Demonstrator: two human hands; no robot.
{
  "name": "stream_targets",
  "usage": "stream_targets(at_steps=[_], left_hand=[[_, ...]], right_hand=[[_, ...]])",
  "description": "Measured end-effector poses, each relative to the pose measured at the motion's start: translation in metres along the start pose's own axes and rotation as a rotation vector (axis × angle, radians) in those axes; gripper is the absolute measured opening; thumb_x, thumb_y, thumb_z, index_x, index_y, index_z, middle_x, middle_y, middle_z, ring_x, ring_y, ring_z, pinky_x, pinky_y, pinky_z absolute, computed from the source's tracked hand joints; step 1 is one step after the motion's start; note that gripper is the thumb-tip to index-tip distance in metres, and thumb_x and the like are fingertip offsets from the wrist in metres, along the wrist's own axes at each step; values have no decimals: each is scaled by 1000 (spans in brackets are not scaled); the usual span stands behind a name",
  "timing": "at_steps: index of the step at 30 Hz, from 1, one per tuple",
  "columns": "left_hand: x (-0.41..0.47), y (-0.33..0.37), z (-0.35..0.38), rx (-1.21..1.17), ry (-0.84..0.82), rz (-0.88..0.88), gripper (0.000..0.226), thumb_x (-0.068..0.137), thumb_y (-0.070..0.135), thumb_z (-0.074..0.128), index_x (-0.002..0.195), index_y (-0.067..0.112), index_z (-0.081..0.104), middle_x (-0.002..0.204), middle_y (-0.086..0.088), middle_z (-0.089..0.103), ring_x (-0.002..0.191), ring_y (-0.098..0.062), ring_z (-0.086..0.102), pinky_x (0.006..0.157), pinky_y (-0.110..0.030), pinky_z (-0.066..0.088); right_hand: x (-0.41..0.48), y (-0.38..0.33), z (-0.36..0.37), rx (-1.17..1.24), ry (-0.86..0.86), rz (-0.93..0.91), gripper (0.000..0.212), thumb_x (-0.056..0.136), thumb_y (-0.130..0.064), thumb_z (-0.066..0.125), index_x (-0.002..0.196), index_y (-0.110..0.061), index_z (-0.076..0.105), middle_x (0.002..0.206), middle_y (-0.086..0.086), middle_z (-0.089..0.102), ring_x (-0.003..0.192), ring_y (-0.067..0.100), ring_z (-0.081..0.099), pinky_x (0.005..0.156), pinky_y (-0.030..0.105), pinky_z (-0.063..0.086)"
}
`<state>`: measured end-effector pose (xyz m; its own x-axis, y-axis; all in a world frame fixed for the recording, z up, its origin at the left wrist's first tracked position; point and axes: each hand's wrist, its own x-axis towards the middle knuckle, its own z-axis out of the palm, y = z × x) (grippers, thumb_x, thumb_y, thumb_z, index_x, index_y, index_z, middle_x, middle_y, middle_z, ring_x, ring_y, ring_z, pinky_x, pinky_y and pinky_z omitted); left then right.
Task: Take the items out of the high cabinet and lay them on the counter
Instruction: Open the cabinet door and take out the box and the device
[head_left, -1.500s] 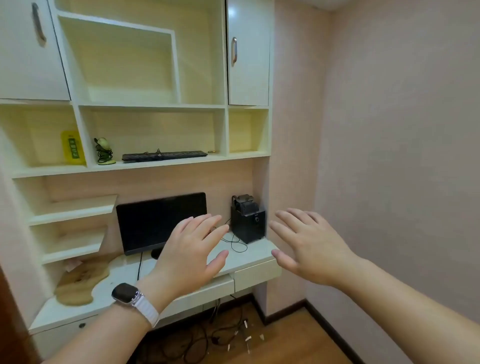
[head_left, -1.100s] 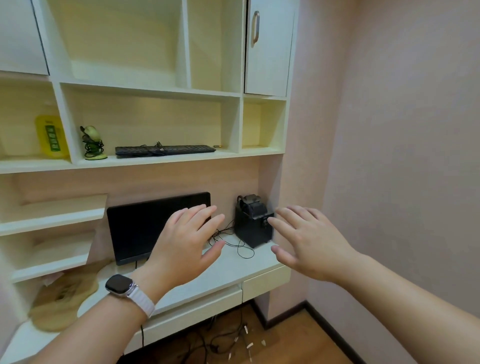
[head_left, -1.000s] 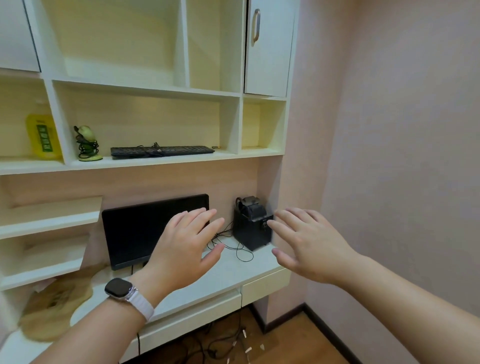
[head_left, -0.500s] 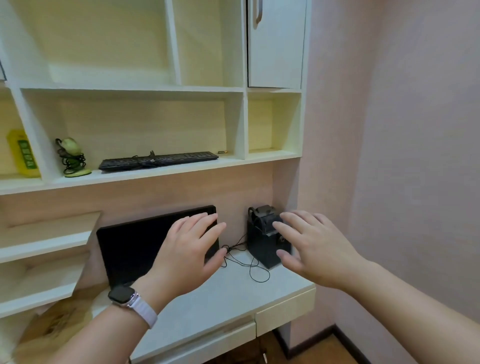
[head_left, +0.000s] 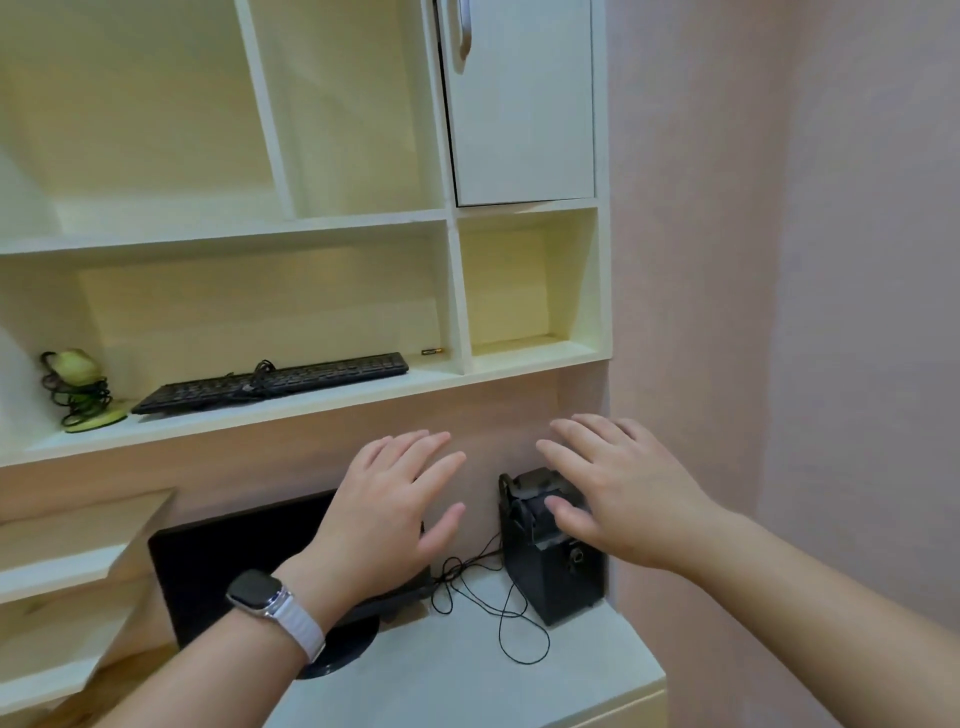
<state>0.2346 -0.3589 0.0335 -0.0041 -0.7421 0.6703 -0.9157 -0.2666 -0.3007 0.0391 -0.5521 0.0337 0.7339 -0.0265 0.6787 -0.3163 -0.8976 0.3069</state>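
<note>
Keyboard (head_left: 270, 384) is one thing you must take down; it lies flat on the open shelf (head_left: 311, 410) of the high cabinet, at about ten o'clock from your hands. Further left, at nine o'clock, sits a small green thing (head_left: 80, 389) wrapped in black cord. A tiny battery (head_left: 432, 352) lies just right of the keyboard.

Your left hand (head_left: 384, 519), with the watch (head_left: 260, 595), is open wide and holds nothing. Your right hand (head_left: 618, 493) is open wide too, in front of the black box (head_left: 550, 566) on the bench (head_left: 467, 675). Both hands are well below the shelf.

Watch out: the keyboard's cord lies bunched on top of it. If you pull fast, I think the cord could snag and knock the battery off. The monitor (head_left: 208, 577) stands right under the shelf, so a dropped thing could hit it.
</note>
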Motion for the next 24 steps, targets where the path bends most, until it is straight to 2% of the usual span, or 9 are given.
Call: stream_targets(at_steps=[9, 14, 17, 24], left_hand=[[52, -38, 53, -4, 52, 14, 46, 87, 46, 54, 124, 19, 63, 133, -4, 59, 124, -25, 52, 104, -42, 37], [108, -87, 82, -1, 164, 54, 44, 86, 45, 55, 120, 18, 65, 129, -5, 61, 118, -26, 55, 99, -43, 38], [146, -117, 96, -5, 238, 89, 43, 84, 44, 57, 118, 18, 66, 126, -5, 62, 116, -27, 56, 96, -43, 40], [233, -173, 102, 6, 409, 167, 43, 84, 42, 58, 120, 18, 65, 129, -7, 61, 122, -27, 53, 104, -47, 35]], right_hand=[[49, 35, 43, 3, -16, 4, 54, 84, -48, 50, 125, -17, 65, 130, 7, 63, 121, 29, 58, 97, 42, 48], [93, 59, 65, -77, 23, 3, 55, 84, -51, 48, 125, -17, 65, 130, 6, 63, 120, 29, 59, 98, 41, 45], [130, 73, 75, -142, 46, 4, 53, 84, -51, 47, 122, -18, 66, 128, 6, 65, 117, 29, 61, 96, 41, 49], [216, 100, 85, -297, 143, -27, 51, 86, -48, 48, 120, -15, 66, 127, 10, 64, 117, 32, 60, 92, 42, 49]])
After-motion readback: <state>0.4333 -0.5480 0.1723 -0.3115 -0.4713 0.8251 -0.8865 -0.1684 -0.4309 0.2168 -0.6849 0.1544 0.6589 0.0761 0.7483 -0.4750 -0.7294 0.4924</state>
